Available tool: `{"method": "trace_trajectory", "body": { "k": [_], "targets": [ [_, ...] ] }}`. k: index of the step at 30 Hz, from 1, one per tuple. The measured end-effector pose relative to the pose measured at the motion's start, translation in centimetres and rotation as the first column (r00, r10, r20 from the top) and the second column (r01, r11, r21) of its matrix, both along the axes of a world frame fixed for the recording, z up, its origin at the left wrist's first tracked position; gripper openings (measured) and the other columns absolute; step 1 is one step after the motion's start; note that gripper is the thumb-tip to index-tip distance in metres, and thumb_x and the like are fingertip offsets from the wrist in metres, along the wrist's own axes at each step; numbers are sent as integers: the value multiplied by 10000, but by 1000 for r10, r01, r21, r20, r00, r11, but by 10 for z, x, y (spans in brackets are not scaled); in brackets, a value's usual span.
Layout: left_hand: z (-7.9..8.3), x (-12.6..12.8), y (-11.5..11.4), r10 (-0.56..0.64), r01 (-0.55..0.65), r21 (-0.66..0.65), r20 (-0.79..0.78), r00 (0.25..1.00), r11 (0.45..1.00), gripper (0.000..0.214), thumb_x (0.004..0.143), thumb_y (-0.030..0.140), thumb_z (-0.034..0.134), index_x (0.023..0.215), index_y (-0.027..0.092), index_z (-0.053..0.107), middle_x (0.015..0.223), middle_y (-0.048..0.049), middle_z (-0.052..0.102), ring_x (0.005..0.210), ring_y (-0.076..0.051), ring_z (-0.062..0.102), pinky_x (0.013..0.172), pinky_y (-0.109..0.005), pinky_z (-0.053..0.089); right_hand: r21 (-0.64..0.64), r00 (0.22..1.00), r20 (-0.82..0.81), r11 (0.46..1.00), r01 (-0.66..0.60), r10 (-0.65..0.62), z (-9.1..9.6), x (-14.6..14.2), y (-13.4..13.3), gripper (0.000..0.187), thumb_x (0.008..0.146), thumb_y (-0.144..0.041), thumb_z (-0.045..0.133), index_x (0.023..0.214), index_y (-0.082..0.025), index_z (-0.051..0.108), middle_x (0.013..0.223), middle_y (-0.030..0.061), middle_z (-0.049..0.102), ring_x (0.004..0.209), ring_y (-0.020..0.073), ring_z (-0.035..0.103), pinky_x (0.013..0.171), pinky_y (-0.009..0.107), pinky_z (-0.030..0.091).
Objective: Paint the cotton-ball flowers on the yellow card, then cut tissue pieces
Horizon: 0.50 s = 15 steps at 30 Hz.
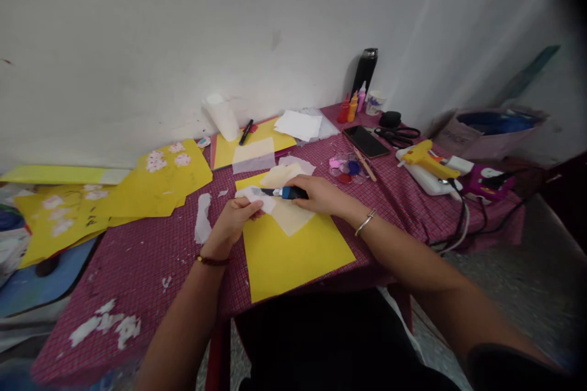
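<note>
My left hand [235, 220] pinches a small piece of white tissue paper [257, 197] over the top of a yellow sheet [293, 250] on the red checked tablecloth [151, 256]. My right hand [321, 194] is closed round a blue and black tool [290, 193], its tip pointing left at the white paper. A pale translucent paper piece [293, 215] lies on the yellow sheet under both hands.
Yellow sheets with white flower shapes [160, 177] lie at left, white scraps [107, 324] near the front edge. At right are a phone [365, 141], scissors [400, 132], a yellow glue gun [426, 159], paint bottles [351, 107], a black flask [364, 72] and a paint palette [346, 168].
</note>
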State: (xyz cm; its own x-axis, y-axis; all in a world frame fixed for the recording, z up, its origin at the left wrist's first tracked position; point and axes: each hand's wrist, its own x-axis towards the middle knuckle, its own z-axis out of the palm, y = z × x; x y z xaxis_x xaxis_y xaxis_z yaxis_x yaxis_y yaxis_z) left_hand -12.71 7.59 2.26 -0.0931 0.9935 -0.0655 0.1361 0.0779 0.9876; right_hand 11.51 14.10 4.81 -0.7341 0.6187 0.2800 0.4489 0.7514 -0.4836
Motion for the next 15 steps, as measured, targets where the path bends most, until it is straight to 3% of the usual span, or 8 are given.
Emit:
{"method": "trace_trajectory", "body": {
  "k": [3, 5, 8, 13, 15],
  "targets": [
    [6, 2, -1, 9, -8, 17, -7, 1000, 1000, 196, 617, 340, 786, 573, 171, 698, 564, -34, 638, 513, -118, 504, 520, -240, 379, 7, 1000, -3, 1000, 3, -3, 0, 1, 0, 365, 823, -189, 600, 1189, -188, 603, 1147, 89, 668, 1034, 221, 616, 889, 327, 452],
    [7, 6, -2, 11, -11, -3, 58, 998, 1000, 184, 582, 295, 809, 694, 172, 732, 667, -39, 683, 560, -121, 532, 540, -238, 398, 18, 1000, 0, 1000, -4, 4, 0, 0, -2, 352, 832, -201, 595, 1184, -184, 605, 1143, 91, 669, 1037, 223, 616, 891, 327, 453],
    [10, 11, -1, 54, -49, -33, 216, 975, 998, 391, 574, 271, 822, 947, 191, 737, 857, -56, 722, 671, -148, 590, 589, -249, 442, 21, 1000, 4, 1000, -12, 12, 1, -1, -4, 342, 831, -196, 592, 1172, -180, 608, 1121, 91, 672, 1018, 219, 619, 885, 323, 455],
    [19, 13, -1, 139, -140, -24, 380, 915, 990, 420, 731, 543, 674, 939, 181, 717, 926, -110, 719, 837, -223, 642, 632, -292, 495, 18, 1000, 14, 1000, -11, 10, 1, -1, -4, 338, 827, -179, 580, 1164, -187, 613, 1103, 85, 666, 1004, 208, 616, 879, 312, 453],
    [21, 13, -2, 160, -164, -24, 405, 900, 986, 430, 734, 570, 662, 893, 174, 712, 904, -110, 722, 846, -230, 647, 636, -296, 506, 22, 1000, 22, 1000, -16, 16, 1, -2, -4, 347, 822, -175, 584, 1167, -186, 614, 1097, 86, 666, 1010, 213, 613, 881, 316, 452]
  ]
}}
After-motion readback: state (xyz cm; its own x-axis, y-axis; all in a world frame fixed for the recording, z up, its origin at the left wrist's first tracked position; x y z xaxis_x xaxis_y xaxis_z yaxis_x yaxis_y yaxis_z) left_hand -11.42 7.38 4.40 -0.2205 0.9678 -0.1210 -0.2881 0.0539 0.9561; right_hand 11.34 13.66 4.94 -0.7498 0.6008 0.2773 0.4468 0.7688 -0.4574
